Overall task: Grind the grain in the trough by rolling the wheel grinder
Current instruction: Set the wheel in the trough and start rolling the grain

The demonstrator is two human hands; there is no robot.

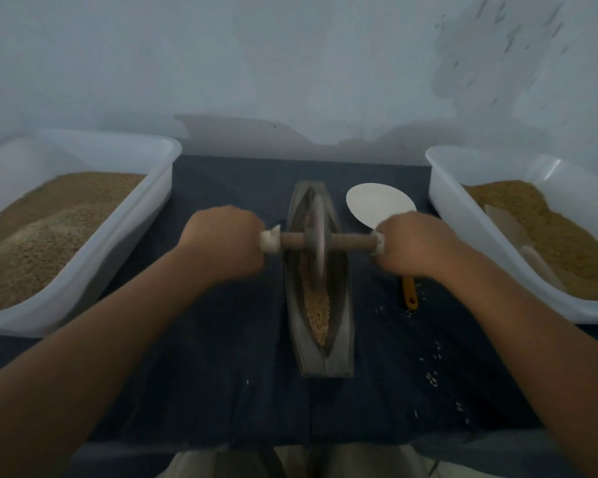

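A long, boat-shaped grey trough [342, 326] lies lengthwise on the dark cloth, with tan grain [318, 312] in its groove toward the near end. The wheel grinder [317, 236], a grey disc on a wooden axle, stands in the trough's far half. My left hand [223, 244] grips the left end of the axle. My right hand [411, 243] grips the right end. Both fists are closed round the pale handle ends.
A white tub [166, 160] of grain stands at the left, another white tub [439, 174] with grain and a pale scoop at the right. A white spoon [377, 203] with a yellow handle [409, 293] lies right of the trough. Loose grains dot the cloth.
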